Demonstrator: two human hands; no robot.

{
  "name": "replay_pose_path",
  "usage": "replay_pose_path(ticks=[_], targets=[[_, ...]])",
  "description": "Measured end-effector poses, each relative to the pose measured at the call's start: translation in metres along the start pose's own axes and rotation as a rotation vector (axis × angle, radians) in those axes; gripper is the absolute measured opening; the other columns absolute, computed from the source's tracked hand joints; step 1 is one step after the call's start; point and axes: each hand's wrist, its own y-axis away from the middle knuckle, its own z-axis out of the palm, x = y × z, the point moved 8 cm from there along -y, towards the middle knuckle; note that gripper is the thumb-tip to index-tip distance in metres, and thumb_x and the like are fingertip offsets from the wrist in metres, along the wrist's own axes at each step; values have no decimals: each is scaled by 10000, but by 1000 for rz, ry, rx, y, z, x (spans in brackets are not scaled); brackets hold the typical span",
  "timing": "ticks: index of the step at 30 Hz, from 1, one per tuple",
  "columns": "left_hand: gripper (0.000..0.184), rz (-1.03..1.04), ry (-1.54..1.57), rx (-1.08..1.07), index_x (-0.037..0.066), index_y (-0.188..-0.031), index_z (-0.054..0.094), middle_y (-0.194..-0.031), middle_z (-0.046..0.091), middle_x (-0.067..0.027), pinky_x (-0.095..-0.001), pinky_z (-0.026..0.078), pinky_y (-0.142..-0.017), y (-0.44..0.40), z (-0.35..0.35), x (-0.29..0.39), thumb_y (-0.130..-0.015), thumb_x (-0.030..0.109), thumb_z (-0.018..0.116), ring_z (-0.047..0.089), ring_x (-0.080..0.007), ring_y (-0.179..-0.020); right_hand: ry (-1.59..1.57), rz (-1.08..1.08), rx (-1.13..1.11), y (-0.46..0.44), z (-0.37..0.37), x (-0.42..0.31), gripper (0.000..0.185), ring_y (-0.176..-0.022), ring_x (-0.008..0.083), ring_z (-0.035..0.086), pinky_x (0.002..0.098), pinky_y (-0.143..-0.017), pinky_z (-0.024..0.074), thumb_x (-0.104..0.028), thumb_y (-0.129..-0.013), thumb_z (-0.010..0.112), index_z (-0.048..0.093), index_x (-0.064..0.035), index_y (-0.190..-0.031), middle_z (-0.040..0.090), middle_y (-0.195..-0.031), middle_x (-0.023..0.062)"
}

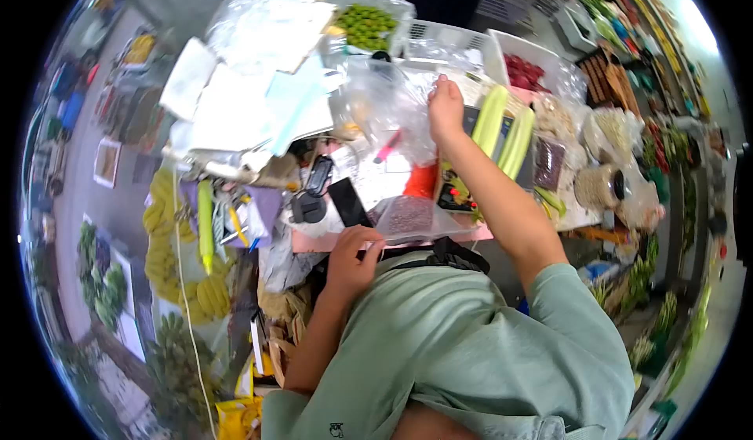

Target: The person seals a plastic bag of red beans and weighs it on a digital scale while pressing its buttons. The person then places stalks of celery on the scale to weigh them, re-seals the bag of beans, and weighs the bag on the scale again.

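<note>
My right hand (445,109) is closed above the far part of the table, beside a crumpled clear plastic bag (380,95); what its fingers hold is too small to tell. Close to my body, at the table's near edge, my left hand (353,261) has its fingers curled together, and I cannot make out anything in them. Just beyond it lie a black phone (347,202) and a clear bag of small dark grains (404,215). Two long pale green vegetables (502,130) lie right of my right forearm. An orange-red item (422,181) is left of that forearm.
Stacked white bags (251,103) cover the back left. Green fruit (365,27) and a white crate (514,63) of red produce stand at the back. A jar (600,187) and bagged goods (612,134) are at right. Bananas (161,240) lie beyond the left side.
</note>
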Motion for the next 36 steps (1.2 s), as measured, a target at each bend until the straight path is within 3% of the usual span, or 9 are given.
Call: replay_pose_path(ticks=[5,9,17,23,25,26,28,31,36], targets=[[58,98,77,-245,39,-994,705,-988,720,-94,-437,527,-1048,-28,18,-6,-951,69,731,701,-300,-989,-97,67,-7,21,-97,-42,318,-606,91,479,279,-559,399,-365,-1110,583,613,-97,-942,537,-695,-11],[162,-405,623,-693,45,-1143,690,-1114,713,-74,-405,576,-996,-37,62,-56,-1030,161,701,691,-195,-1060,-196,283,-11,78,-86,-14,232,-708,149,609,303,-664,498,-342,-1076,630,635,-110,-1078,596,-771,1],[549,-397,122,-161,10,-1390,594,-1209,700,-214,-390,573,-873,-112,67,-88,-1014,394,705,693,-277,-1094,552,-204,-1030,210,-3,-11,202,-969,357,701,427,-865,559,-130,-1005,625,726,-39,-1154,732,-1052,188],[320,-362,39,-45,14,-1277,688,-960,747,-146,-370,551,-773,-107,44,-71,-1007,162,603,709,-196,-822,582,-660,-754,176,-19,-75,151,-948,397,684,461,-915,546,-118,-967,644,737,-55,-1067,729,-1074,188],[348,-290,39,-120,19,-1317,675,-974,737,-130,-357,548,-692,-106,39,-70,-1013,62,511,683,-175,-731,1171,-530,-740,139,-14,-59,272,-1094,411,666,526,-1003,517,-238,-940,681,749,-20,-1087,728,-1116,251],[368,-266,87,-4,20,-1329,669,-1004,736,-119,-344,549,-669,-114,22,-68,-1017,34,475,672,-167,-712,1432,85,-899,113,-20,-64,480,-1300,438,590,535,-1098,472,-362,-945,688,704,12,-1246,648,-1353,290],[401,-279,194,175,16,-1365,644,-1066,734,-108,-319,561,-685,-124,-12,-50,-1025,-4,433,672,-156,-735,1239,-781,-218,47,-47,-90,744,-1473,447,449,537,-1208,373,-480,-938,692,545,-14,-1500,413,-1629,280],[404,-45,75,265,1,-1415,592,-1114,725,-128,-311,585,-836,-137,-26,-37,-1039,-18,446,694,-163,-898,1693,-480,-270,52,-47,-105,1011,-1597,448,236,581,-1296,179,-575,-869,754,319,-151,-1677,178,-1755,227],[359,-543,946,391,16,-1419,556,-1006,672,-62,-305,567,-819,-117,-15,-68,-1068,18,480,631,-154,-813,1458,-512,-486,95,-59,-69,1016,-1601,448,223,514,-1307,187,-566,-803,819,414,-139,-1632,230,-1735,241]])
